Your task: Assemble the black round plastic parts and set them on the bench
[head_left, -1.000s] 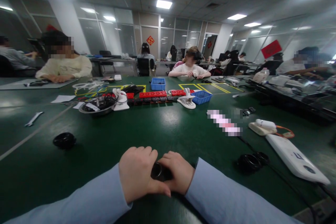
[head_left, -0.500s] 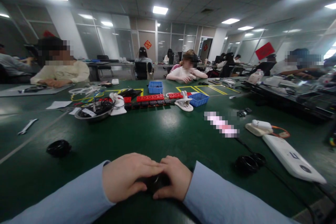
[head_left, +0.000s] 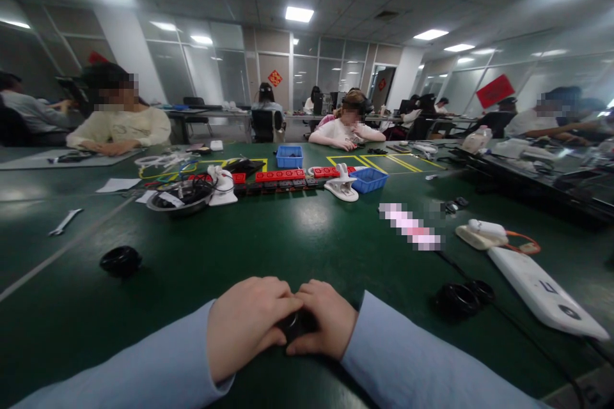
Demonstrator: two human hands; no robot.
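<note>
both the left hand (head_left: 249, 329) and the right hand (head_left: 329, 318) are curled around one small black round part (head_left: 291, 328), gripping it toward the near edge of the green table (head_left: 201, 268); they meet over its far side and hide most of it, so whether it touches the table i cannot tell. toward the table's left edge a black ring (head_left: 121, 261) lies near a wrench (head_left: 66, 222); toward the right edge a pair of black rings (head_left: 460, 300) lies beside a white oblong device (head_left: 542, 291); nearer the far edge stands a metal bowl (head_left: 181, 209).
</note>
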